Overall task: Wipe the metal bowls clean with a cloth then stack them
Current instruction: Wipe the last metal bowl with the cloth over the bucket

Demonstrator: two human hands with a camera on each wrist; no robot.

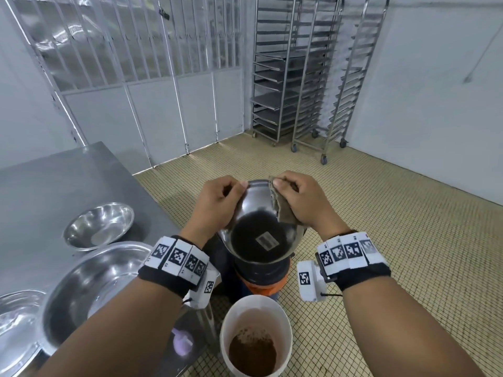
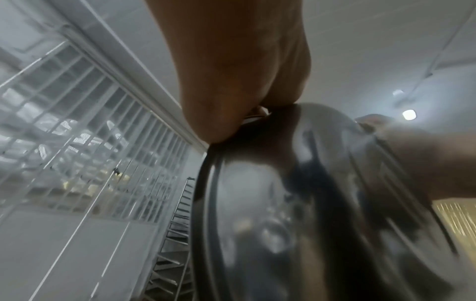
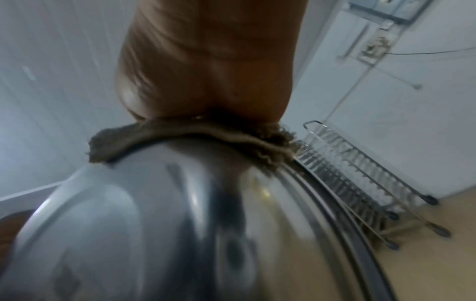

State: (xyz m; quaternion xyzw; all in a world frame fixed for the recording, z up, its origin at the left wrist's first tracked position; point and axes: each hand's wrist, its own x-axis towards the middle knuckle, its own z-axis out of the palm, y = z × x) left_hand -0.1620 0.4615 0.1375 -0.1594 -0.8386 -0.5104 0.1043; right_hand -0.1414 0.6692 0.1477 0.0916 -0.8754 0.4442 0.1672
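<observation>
The bowl (image 1: 258, 221) sits between 2 hands: left hand (image 1: 215, 205) grips its rim, right hand (image 1: 304, 202) presses the cloth (image 1: 283, 210) on it.

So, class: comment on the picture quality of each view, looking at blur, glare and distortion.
Head view: sharp, wide-angle bending of the gate bars, soft reflections on the held bowl. Left wrist view: bowl smeared, ceiling lamp flaring. Right wrist view: cloth and bowl motion-blurred.
</observation>
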